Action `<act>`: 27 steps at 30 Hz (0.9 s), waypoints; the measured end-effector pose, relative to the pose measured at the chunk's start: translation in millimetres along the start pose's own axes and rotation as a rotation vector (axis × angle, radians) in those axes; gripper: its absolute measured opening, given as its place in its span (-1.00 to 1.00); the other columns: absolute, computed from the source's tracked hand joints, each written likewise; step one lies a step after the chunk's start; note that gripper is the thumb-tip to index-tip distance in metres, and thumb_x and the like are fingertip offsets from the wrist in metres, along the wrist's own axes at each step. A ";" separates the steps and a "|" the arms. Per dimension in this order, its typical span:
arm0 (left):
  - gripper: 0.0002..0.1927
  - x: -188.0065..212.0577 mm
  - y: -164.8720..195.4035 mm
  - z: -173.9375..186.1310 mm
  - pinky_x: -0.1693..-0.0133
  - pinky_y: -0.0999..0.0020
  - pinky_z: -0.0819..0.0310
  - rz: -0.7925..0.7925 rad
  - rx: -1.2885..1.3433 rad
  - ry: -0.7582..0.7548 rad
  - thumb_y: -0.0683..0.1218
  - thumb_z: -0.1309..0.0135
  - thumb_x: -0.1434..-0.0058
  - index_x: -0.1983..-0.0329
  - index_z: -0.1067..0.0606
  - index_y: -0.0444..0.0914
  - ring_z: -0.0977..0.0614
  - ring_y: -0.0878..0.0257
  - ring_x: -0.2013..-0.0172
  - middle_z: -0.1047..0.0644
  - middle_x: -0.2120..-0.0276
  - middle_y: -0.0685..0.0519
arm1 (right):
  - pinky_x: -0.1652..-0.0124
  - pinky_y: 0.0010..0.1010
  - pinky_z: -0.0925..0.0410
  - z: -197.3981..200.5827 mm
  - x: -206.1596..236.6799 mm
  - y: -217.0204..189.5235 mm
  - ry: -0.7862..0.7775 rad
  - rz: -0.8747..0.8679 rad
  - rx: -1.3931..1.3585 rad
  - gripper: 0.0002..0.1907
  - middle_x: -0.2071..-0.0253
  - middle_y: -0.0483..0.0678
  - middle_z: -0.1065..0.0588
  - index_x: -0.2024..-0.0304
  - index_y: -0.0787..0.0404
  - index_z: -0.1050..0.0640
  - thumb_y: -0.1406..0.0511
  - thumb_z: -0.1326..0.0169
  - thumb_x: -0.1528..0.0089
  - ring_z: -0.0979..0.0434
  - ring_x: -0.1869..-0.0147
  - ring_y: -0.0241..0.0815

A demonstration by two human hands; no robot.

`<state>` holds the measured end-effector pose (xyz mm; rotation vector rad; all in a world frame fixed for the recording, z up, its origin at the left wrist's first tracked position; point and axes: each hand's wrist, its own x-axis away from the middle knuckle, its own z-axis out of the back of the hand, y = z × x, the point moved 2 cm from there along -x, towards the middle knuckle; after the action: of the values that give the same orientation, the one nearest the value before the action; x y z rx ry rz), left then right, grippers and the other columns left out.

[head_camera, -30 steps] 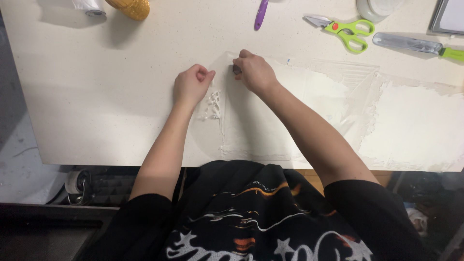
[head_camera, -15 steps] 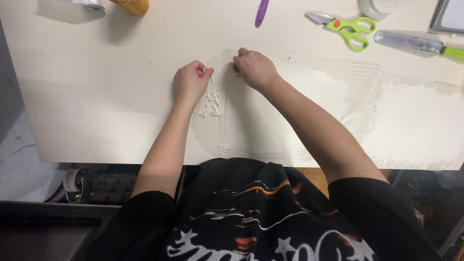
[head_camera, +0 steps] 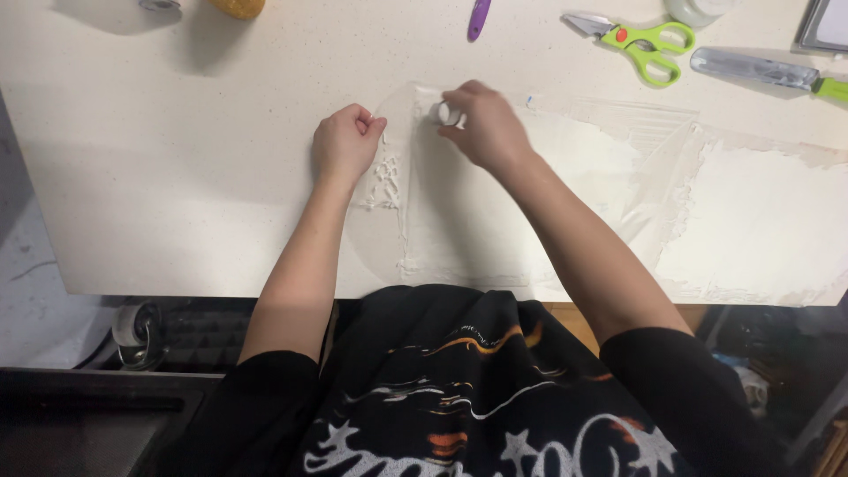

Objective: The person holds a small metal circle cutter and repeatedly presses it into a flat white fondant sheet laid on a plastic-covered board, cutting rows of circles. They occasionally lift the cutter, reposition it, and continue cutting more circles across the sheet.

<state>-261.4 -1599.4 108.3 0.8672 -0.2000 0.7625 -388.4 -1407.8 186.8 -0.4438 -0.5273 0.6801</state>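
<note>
Pinching clear crinkled film point(head_camera: 415, 159), left hand point(head_camera: 346, 143), right hand point(head_camera: 484, 125)

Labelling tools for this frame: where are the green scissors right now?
In the head view the green scissors lie on the white table at the top right, beyond the right hand, between the purple handle and the green-tipped grey tool.

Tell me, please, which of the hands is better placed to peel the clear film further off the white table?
Probably the right hand: its fingertips already pinch the lifted edge of the clear film, while the left hand rests fisted beside it.
</note>
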 end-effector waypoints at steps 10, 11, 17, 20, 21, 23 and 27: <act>-0.72 2.5 1.7 5.5 0.43 0.26 -0.45 0.001 0.008 -0.019 0.11 -0.25 -0.20 0.37 -0.57 -0.19 -0.59 0.23 0.53 -0.58 0.57 0.14 | 0.04 -0.19 -0.46 1.9 6.6 16.3 -0.033 -0.154 0.020 -0.53 -0.11 0.01 -0.46 -0.10 0.20 -0.57 0.33 -0.32 -0.13 -0.56 -0.04 0.04; -0.72 2.6 1.7 5.8 0.43 0.27 -0.45 -0.001 0.014 -0.018 0.10 -0.25 -0.20 0.37 -0.57 -0.19 -0.59 0.23 0.52 -0.58 0.57 0.15 | 0.05 -0.18 -0.46 -0.1 4.7 17.0 -0.029 -0.150 0.024 -0.52 -0.12 0.01 -0.46 -0.10 0.21 -0.57 0.33 -0.32 -0.13 -0.56 -0.03 0.06; -0.72 -1.3 -0.1 5.6 0.43 0.28 -0.46 -0.005 0.026 -0.019 0.10 -0.26 -0.19 0.38 -0.56 -0.19 -0.60 0.24 0.52 -0.58 0.57 0.15 | 0.10 -0.15 -0.48 -8.2 -4.9 21.5 -0.025 -0.070 0.094 -0.60 -0.09 0.03 -0.47 -0.02 0.25 -0.58 0.35 -0.32 -0.14 -0.57 0.00 0.09; -0.72 -3.6 -0.9 4.9 0.43 0.28 -0.46 -0.028 0.031 -0.004 0.10 -0.26 -0.19 0.38 -0.56 -0.19 -0.60 0.23 0.52 -0.58 0.57 0.15 | 0.08 -0.17 -0.48 -11.6 -8.5 23.3 -0.019 -0.034 0.108 -0.62 -0.08 0.03 -0.48 0.01 0.26 -0.59 0.37 -0.33 -0.12 -0.57 -0.01 0.10; -0.73 -4.1 -1.0 4.9 0.43 0.27 -0.46 -0.042 0.034 0.007 0.10 -0.26 -0.19 0.38 -0.56 -0.18 -0.60 0.22 0.52 -0.59 0.57 0.15 | 0.08 -0.17 -0.48 -12.6 -9.5 23.4 -0.009 -0.018 0.114 -0.61 -0.06 0.03 -0.48 0.01 0.26 -0.59 0.37 -0.33 -0.11 -0.57 0.00 0.11; -0.73 -5.5 -1.4 5.0 0.43 0.26 -0.46 -0.049 0.032 0.011 0.10 -0.26 -0.19 0.38 -0.57 -0.18 -0.60 0.22 0.52 -0.59 0.57 0.14 | 0.08 -0.17 -0.47 -14.0 -12.7 23.2 0.017 0.020 0.125 -0.60 -0.04 0.04 -0.49 0.02 0.27 -0.60 0.38 -0.34 -0.09 -0.57 0.01 0.12; -0.72 -7.6 -1.9 4.8 0.43 0.24 -0.46 -0.037 0.029 0.001 0.10 -0.25 -0.20 0.39 -0.56 -0.19 -0.60 0.20 0.52 -0.59 0.56 0.13 | 0.10 -0.13 -0.46 -15.5 -18.8 22.5 -0.044 0.026 0.214 -0.71 0.06 0.05 -0.47 0.12 0.28 -0.59 0.35 -0.32 -0.13 -0.55 0.04 0.12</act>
<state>-265.0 -1607.9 106.8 0.8959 -0.1717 0.7332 -402.2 -1408.4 156.7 -0.2356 -0.4842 0.7642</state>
